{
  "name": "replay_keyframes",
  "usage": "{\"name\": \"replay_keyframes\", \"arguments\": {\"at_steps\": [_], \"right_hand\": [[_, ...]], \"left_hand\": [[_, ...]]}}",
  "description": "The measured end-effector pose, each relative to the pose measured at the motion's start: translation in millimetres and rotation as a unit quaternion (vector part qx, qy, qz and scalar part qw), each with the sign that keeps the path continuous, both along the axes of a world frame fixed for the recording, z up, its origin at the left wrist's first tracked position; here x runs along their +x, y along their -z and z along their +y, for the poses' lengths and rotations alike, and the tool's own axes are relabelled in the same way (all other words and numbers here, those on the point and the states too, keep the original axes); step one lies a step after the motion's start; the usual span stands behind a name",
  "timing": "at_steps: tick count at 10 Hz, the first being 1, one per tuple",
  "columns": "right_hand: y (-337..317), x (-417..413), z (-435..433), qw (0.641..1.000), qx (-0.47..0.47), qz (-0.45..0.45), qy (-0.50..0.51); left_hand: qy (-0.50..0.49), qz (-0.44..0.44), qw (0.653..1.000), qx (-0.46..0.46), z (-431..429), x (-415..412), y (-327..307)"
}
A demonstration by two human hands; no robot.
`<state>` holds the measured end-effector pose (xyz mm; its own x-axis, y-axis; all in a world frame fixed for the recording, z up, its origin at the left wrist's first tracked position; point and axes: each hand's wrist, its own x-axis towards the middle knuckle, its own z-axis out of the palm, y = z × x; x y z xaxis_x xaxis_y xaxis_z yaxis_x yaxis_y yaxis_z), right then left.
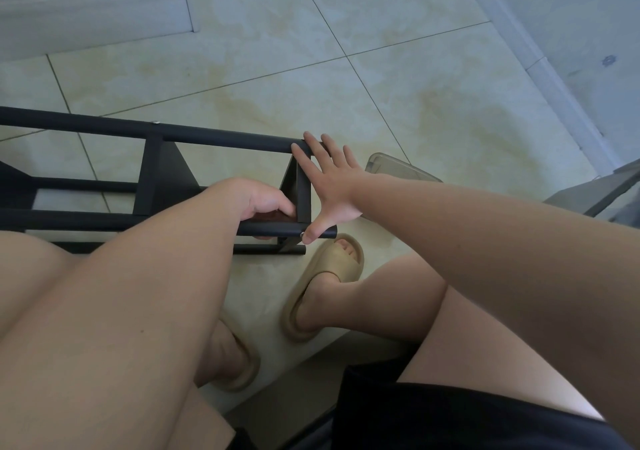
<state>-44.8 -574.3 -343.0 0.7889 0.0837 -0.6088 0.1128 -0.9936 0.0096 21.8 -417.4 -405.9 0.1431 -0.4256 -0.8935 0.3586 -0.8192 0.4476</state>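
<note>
While the rack (104, 127) lies on the tiled floor (381, 68), the left hand (266, 205) curls round its near bar beside the end bracket. The right hand (329, 186) is spread wide across that end, fingers touching the far bar, thumb tip pressing the near bar. A slipper (332, 269) sits just beside the rack.

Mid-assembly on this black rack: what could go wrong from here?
The right hand only presses flat on the end panel; it could slip and the black rack shift. The left hand grips the near tube beside that panel, so fingers may get pinched. The sandalled foot sits close beside that corner.
</note>
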Motion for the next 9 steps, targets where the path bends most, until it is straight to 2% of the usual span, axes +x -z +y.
{"name": "replay_keyframes", "arguments": {"at_steps": [5,9], "right_hand": [[-1.7,-0.6,0.3,1.0,0.002,-0.002,0.002],[-3.1,-0.8,1.7,1.0,0.0,0.001,0.002]], "left_hand": [[-0.039,0.022,0.999,0.007,2.1,2.5,5.9],[-0.012,0.012,1.0,0.009,0.6,-0.3,3.3]]}}
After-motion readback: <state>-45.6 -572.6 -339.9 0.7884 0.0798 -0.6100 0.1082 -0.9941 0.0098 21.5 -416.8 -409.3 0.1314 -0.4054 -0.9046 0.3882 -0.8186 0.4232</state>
